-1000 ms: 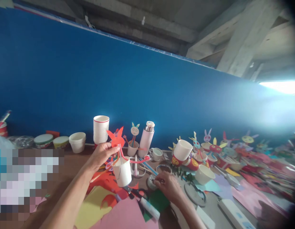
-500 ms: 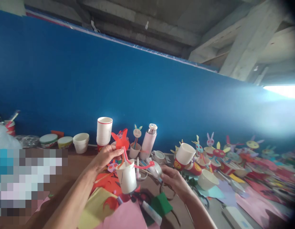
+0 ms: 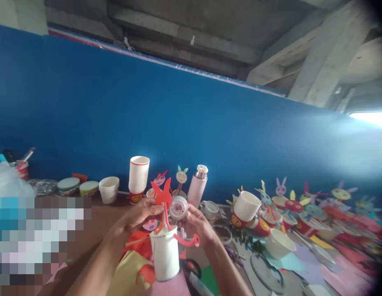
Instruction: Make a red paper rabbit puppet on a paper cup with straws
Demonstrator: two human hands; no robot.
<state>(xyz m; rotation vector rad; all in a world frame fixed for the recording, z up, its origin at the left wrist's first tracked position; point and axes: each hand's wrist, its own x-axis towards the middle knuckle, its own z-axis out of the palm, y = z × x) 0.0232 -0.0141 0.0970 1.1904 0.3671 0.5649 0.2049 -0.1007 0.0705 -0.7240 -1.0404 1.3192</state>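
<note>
My left hand [image 3: 147, 213] pinches the red paper rabbit head [image 3: 164, 197], whose straws run down into a white paper cup [image 3: 165, 255]. In my right hand [image 3: 194, 218] is a roll of clear tape [image 3: 178, 207], held upright close beside the rabbit head. A red pipe-like strip [image 3: 187, 240] curls out of the cup's right side. The cup stands on pink paper, with yellow paper [image 3: 126, 273] to its left and black-handled scissors [image 3: 192, 266] to its right.
Stacked cups [image 3: 139, 174], a pink thermos [image 3: 197, 187] and small tubs [image 3: 68, 186] line the blue wall. Several finished paper rabbits in cups crowd the right, near a tipped white cup [image 3: 247, 205] and a white bowl [image 3: 280, 243].
My right hand has brought the tape roll leftward and up to the red rabbit head. The view has shifted slightly.
</note>
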